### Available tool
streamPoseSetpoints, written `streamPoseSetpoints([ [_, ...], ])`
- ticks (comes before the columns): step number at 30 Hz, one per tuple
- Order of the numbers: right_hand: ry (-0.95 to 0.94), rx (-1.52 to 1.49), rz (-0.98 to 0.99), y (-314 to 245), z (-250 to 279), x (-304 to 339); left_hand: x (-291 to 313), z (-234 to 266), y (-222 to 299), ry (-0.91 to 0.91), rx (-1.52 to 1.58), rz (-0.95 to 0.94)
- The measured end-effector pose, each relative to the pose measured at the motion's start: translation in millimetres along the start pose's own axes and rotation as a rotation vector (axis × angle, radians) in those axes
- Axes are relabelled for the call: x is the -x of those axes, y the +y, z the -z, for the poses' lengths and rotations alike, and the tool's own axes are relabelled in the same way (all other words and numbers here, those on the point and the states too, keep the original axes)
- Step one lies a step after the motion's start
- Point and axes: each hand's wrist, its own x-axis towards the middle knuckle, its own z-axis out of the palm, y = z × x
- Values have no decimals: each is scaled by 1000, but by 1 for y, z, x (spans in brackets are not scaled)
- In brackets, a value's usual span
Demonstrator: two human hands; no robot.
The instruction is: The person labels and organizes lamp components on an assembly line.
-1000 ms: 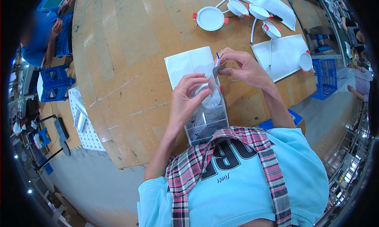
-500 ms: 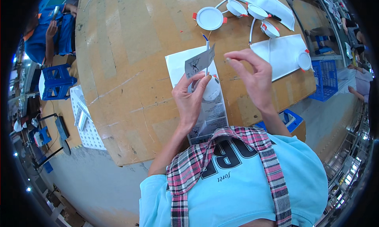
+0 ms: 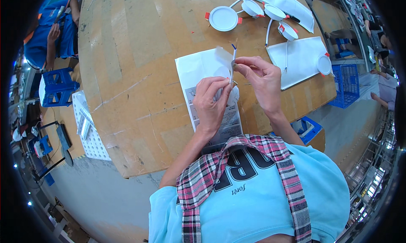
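Note:
Slightly left of my right hand, my left hand [image 3: 211,99] pinches the white cable [image 3: 234,54] of a round white downlight. The cable stands up, with a blue wire and a paler wire at its bare end. The downlight [image 3: 233,96] lies mostly hidden behind my left fingers. My right hand [image 3: 264,78] is closed, thumb and fingertips pressed at the cable above the left fingers. A grey label [image 3: 232,66] shows there almost edge-on; how far it wraps the cable I cannot tell. Below lies a white printed sheet of labels [image 3: 194,69].
Several white downlights with red clips, one of them [image 3: 223,19], lie at the far right of the brown table [image 3: 131,74]. A white sheet [image 3: 296,69] holds another downlight [image 3: 324,65]. A blue crate [image 3: 347,86] stands beyond the right edge. A co-worker in blue [image 3: 57,31] sits at left.
My right hand has come left and closed at the cable by my left hand. The grey label, spread out flat before, now shows nearly edge-on. The cable has shifted right.

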Motion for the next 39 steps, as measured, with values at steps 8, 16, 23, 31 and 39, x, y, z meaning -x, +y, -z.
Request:
streamPoseSetpoints([
  [8, 28, -87, -49, 3, -2, -2, -1, -1, -3, 14, -25, -58],
  [16, 27, -102, -61, 4, -2, 1, -1, 0, -4, -14, 5, -70],
  [23, 20, -146, -91, 9, -4, 2, 6, 0, -4, -54, 67, 51],
  [31, 40, -246, -96, 14, -10, 2, 4, -1, -10, -77, -8, 25],
  [39, 69, -262, -94, 15, -13, 6, 7, -5, -8, -78, 61, 58],
])
